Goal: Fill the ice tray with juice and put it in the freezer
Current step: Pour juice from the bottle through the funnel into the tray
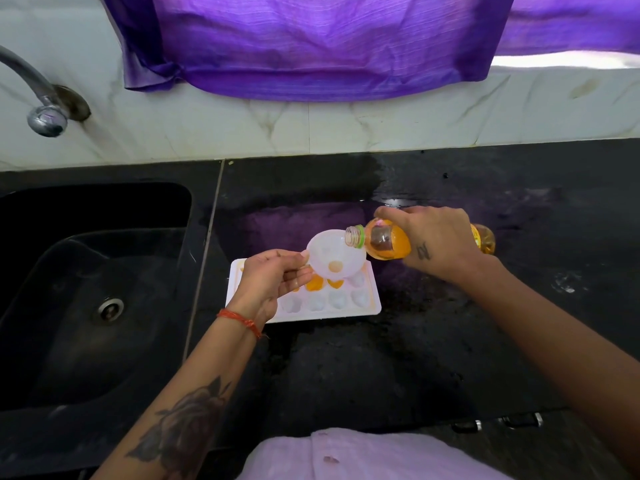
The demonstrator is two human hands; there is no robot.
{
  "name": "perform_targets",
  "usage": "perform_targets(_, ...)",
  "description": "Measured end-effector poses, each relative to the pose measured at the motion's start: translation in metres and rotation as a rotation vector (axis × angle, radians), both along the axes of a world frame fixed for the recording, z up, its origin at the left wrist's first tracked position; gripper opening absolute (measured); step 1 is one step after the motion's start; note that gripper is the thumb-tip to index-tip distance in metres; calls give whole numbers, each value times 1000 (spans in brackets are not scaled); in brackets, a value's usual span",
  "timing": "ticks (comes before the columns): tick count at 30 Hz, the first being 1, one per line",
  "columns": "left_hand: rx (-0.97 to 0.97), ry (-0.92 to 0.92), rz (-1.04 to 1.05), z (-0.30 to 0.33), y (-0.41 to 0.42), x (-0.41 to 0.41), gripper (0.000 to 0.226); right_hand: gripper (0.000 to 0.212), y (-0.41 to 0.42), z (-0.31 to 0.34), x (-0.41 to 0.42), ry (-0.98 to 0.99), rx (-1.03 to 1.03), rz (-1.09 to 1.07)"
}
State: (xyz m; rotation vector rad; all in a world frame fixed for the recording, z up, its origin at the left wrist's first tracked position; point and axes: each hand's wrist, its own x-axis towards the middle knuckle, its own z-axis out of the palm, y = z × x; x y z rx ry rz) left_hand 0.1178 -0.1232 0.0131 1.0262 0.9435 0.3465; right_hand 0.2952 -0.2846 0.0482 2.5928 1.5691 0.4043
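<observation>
A white ice tray (363, 306) with heart-shaped cells lies on the black counter (381, 368). Some back-row cells hold orange juice; the front-row cells look pale and dry. My left hand (273, 282) holds a white funnel (332, 254) by its rim, just above the tray's back row. My right hand (433, 240) grips a clear bottle of orange juice (384, 242), tipped on its side. Its uncapped mouth rests over the funnel's rim. A little orange shows at the funnel's bottom. My left hand hides the tray's left cells.
A black sink (97, 289) with a steel drain sits left of the tray, under a metal tap (45, 116). Behind the counter is a white marble-tile wall with a purple curtain (311, 46). The counter behind the tray looks wet. Drawer handles (519, 420) are at the counter's front edge.
</observation>
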Motion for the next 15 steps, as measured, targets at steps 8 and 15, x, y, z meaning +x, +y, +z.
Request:
perform_targets(8, 2, -23, -31, 0, -6, 7, 6, 61, -11, 3, 1, 10, 18, -26)
perform_targets(15, 1, -35, -62, -1, -14, 17, 6, 60, -21, 4, 5, -42, -21, -43)
